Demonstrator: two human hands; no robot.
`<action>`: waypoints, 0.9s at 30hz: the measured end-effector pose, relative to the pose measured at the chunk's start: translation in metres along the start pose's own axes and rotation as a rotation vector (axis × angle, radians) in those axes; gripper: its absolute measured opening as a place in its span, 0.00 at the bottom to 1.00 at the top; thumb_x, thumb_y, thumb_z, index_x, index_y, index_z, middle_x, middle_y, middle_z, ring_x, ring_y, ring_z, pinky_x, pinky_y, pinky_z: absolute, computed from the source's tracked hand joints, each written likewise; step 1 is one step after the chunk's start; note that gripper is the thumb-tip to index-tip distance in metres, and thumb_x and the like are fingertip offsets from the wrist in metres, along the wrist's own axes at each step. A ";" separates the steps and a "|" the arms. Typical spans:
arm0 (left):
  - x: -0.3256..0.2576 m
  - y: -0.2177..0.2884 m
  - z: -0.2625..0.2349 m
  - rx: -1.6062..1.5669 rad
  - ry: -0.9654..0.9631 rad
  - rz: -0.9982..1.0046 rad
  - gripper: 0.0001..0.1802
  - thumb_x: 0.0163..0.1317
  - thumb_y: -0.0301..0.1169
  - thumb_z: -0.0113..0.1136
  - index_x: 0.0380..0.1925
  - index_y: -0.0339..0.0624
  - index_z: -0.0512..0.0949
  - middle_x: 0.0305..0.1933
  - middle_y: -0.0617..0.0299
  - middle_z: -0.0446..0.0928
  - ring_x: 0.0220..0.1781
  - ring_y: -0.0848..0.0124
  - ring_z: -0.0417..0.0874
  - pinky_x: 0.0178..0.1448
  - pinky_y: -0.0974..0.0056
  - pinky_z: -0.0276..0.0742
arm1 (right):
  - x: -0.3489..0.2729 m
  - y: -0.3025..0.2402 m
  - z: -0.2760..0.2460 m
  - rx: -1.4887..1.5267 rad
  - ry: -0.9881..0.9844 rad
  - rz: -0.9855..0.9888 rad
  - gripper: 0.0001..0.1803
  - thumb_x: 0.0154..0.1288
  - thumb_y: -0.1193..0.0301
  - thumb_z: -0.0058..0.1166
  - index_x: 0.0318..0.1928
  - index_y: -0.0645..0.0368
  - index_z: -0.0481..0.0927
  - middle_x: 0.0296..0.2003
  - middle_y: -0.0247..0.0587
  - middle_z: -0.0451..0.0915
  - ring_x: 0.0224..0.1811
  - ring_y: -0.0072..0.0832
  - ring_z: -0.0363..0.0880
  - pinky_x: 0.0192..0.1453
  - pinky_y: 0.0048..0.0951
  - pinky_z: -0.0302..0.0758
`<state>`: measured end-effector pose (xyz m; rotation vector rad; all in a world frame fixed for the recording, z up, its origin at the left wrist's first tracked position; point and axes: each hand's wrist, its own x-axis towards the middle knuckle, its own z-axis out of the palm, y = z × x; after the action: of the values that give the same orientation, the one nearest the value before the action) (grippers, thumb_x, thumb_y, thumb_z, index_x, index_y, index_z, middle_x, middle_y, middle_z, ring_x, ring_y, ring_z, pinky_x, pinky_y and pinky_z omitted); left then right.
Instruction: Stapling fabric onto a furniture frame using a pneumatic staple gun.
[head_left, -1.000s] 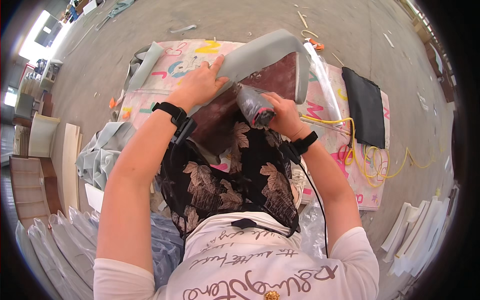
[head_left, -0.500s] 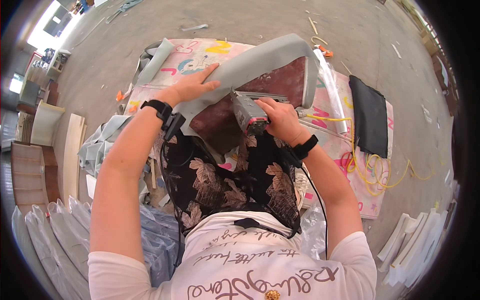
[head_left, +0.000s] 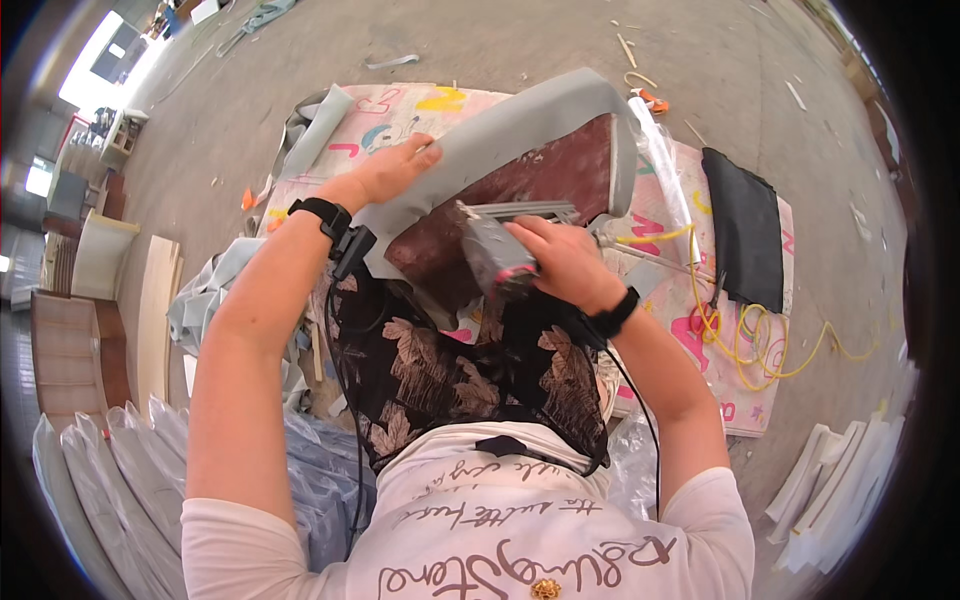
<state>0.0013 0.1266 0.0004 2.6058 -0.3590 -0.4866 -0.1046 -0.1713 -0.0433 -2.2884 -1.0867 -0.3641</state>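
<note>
A dark red board (head_left: 540,165), its rim covered by a wide grey sheet (head_left: 510,115), rests tilted against my lap. My left hand (head_left: 385,175) grips the outer left edge of the grey sheet, fingers close together; parts of the fingertips are hidden. In my right hand (head_left: 570,262) is a grey and black staple gun (head_left: 492,250), smeared by motion, held over the lower part of the board. A yellow air hose (head_left: 640,238) runs from its handle end toward the right.
Under the board lies a pink patterned padded mat (head_left: 745,405). A black folded sheet (head_left: 745,235) and a clear plastic roll (head_left: 665,175) lie to its right. Grey scraps (head_left: 215,290) are heaped at left, near plastic-wrapped panels (head_left: 120,470). The yellow hose coils at right.
My left hand's fingers have drawn in from spread on the grey sheet to closed at its edge. The staple gun has shifted slightly downward and blurs.
</note>
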 end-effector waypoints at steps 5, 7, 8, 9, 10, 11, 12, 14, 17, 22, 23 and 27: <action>0.087 0.022 0.001 0.020 -0.052 0.116 0.41 0.70 0.63 0.29 0.64 0.39 0.67 0.64 0.39 0.68 0.68 0.48 0.67 0.71 0.55 0.58 | -0.071 0.006 -0.043 0.026 0.164 0.148 0.32 0.42 0.76 0.62 0.54 0.59 0.75 0.50 0.43 0.78 0.42 0.43 0.81 0.42 0.37 0.78; 0.130 0.058 0.012 -0.005 -0.068 0.253 0.42 0.70 0.63 0.28 0.63 0.38 0.68 0.65 0.40 0.68 0.68 0.48 0.66 0.71 0.55 0.58 | -0.104 0.009 -0.053 0.077 0.233 0.273 0.33 0.40 0.76 0.63 0.53 0.60 0.76 0.48 0.46 0.79 0.43 0.45 0.82 0.42 0.37 0.79; 0.140 0.087 0.011 -0.013 -0.060 0.152 0.42 0.70 0.63 0.28 0.63 0.38 0.68 0.65 0.41 0.68 0.68 0.49 0.67 0.71 0.56 0.57 | -0.120 0.008 -0.057 0.065 0.254 0.291 0.33 0.40 0.76 0.63 0.53 0.60 0.76 0.48 0.46 0.79 0.43 0.45 0.82 0.42 0.37 0.79; 0.147 0.111 0.011 -0.018 -0.051 0.048 0.42 0.70 0.63 0.27 0.63 0.37 0.67 0.65 0.42 0.69 0.68 0.50 0.67 0.72 0.57 0.57 | -0.135 0.008 -0.059 0.082 0.282 0.346 0.32 0.40 0.76 0.64 0.53 0.61 0.76 0.48 0.47 0.80 0.43 0.46 0.82 0.43 0.36 0.79; 0.158 0.117 0.012 0.000 -0.052 0.061 0.42 0.70 0.63 0.27 0.63 0.37 0.67 0.65 0.42 0.69 0.68 0.50 0.67 0.72 0.57 0.57 | -0.145 0.007 -0.062 0.103 0.310 0.388 0.32 0.40 0.75 0.64 0.52 0.61 0.77 0.47 0.48 0.80 0.43 0.47 0.82 0.43 0.36 0.79; 0.167 0.121 0.014 -0.041 -0.008 0.082 0.41 0.70 0.62 0.27 0.64 0.38 0.66 0.65 0.41 0.69 0.69 0.50 0.66 0.71 0.56 0.57 | -0.152 0.006 -0.063 0.136 0.331 0.408 0.30 0.41 0.75 0.66 0.51 0.61 0.77 0.46 0.49 0.81 0.42 0.48 0.83 0.43 0.36 0.79; 0.175 0.124 0.015 -0.082 0.036 0.099 0.41 0.70 0.62 0.28 0.65 0.39 0.65 0.64 0.41 0.69 0.69 0.49 0.66 0.71 0.56 0.58 | -0.158 0.009 -0.061 0.139 0.350 0.407 0.30 0.41 0.75 0.66 0.51 0.61 0.77 0.46 0.49 0.81 0.42 0.48 0.83 0.43 0.36 0.79; 0.177 0.135 0.037 0.040 0.138 0.120 0.39 0.71 0.60 0.29 0.65 0.39 0.65 0.62 0.40 0.70 0.67 0.48 0.68 0.69 0.54 0.61 | -0.178 0.015 -0.053 0.189 0.389 0.523 0.31 0.41 0.76 0.66 0.52 0.61 0.77 0.46 0.50 0.81 0.42 0.49 0.83 0.43 0.34 0.80; 0.155 0.152 0.049 0.218 0.220 0.104 0.37 0.71 0.59 0.31 0.65 0.40 0.64 0.60 0.37 0.71 0.65 0.45 0.69 0.66 0.50 0.64 | -0.172 0.026 -0.046 0.356 0.461 0.706 0.20 0.46 0.76 0.66 0.43 0.61 0.77 0.36 0.44 0.80 0.33 0.34 0.80 0.38 0.29 0.76; 0.148 0.167 0.049 0.368 0.234 0.023 0.35 0.71 0.57 0.34 0.65 0.41 0.62 0.57 0.37 0.72 0.59 0.43 0.73 0.61 0.48 0.69 | -0.103 0.072 -0.025 0.863 0.764 0.877 0.11 0.54 0.78 0.63 0.38 0.63 0.76 0.30 0.32 0.78 0.33 0.17 0.73 0.38 0.25 0.73; 0.148 0.164 0.052 0.399 0.285 0.050 0.34 0.71 0.56 0.36 0.64 0.40 0.63 0.54 0.37 0.73 0.56 0.43 0.75 0.59 0.47 0.71 | -0.084 0.078 -0.027 0.988 0.835 0.808 0.11 0.54 0.78 0.62 0.39 0.64 0.78 0.32 0.31 0.79 0.34 0.17 0.74 0.39 0.24 0.74; 0.148 0.163 0.055 0.417 0.329 0.061 0.35 0.70 0.57 0.38 0.64 0.40 0.62 0.54 0.35 0.73 0.56 0.41 0.75 0.58 0.47 0.71 | -0.043 0.104 -0.024 1.035 0.792 0.805 0.12 0.55 0.78 0.61 0.41 0.66 0.81 0.35 0.32 0.81 0.36 0.17 0.75 0.41 0.24 0.74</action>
<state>0.0861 -0.0836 -0.0069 2.9965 -0.4659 0.0530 -0.0506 -0.2644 -0.0841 -1.2470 0.1241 -0.2357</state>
